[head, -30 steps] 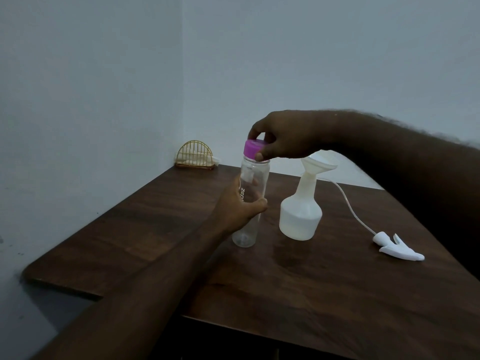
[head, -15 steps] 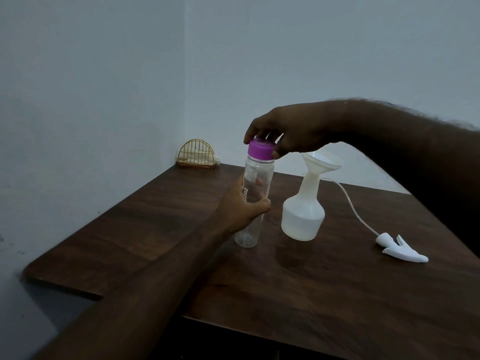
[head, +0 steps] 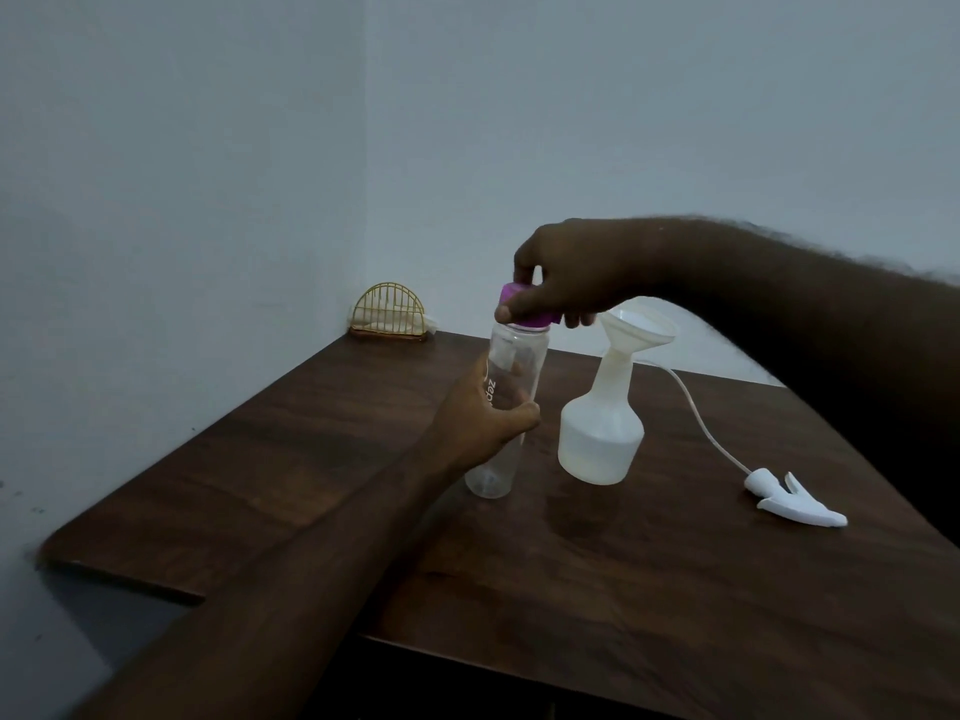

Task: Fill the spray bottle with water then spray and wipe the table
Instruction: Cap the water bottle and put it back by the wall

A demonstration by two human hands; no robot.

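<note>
A clear water bottle [head: 511, 366] stands slightly tilted on the dark wooden table [head: 623, 589]. My left hand [head: 480, 420] is wrapped around its middle. My right hand [head: 566, 275] grips its purple cap [head: 524, 306] from above. To the right stands the white spray bottle [head: 600, 433] with a white funnel [head: 639, 324] in its neck and some liquid in its base. The spray head [head: 795, 504] lies apart on the table at the right, with its thin tube [head: 701, 418] running back behind the spray bottle.
A gold wire napkin holder [head: 388, 318] sits in the far corner where the two pale walls meet. The table's left edge [head: 124, 569] has a notch near me.
My right hand has shifted its hold around the purple cap, with the thumb now at the front. The bottle and my left hand stay in about the same place.
</note>
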